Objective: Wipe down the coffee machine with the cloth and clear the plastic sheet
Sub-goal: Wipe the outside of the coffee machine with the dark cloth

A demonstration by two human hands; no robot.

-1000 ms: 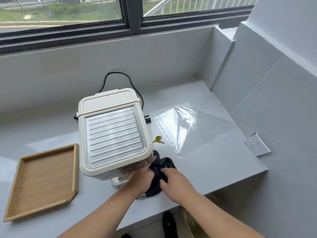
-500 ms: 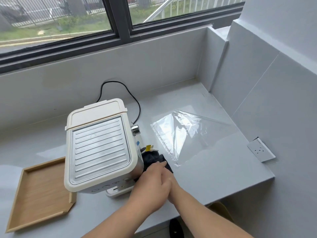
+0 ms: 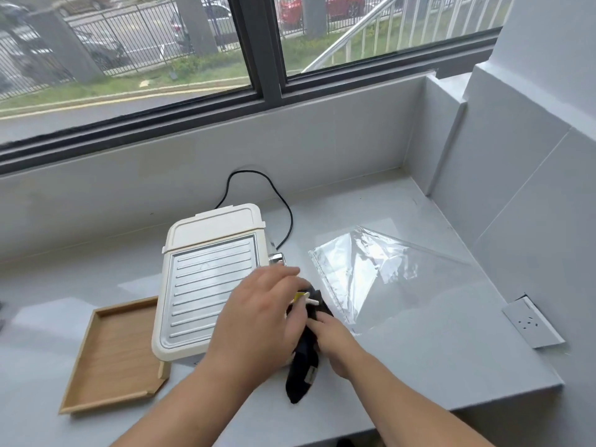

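We count one coffee machine, one dark cloth, one plastic sheet, one wooden tray, one black cord, one wall socket, and two hands: left, right.

Cream coffee machine with ribbed silver top; black cloth; clear plastic sheet

My left hand covers the near right corner of the coffee machine and blurs at the fingertips — I can't tell whether it touches the lid. The dark cloth is partly hidden between both hands, so my right hand's hold is unclear; both forearms run off the bottom edge.
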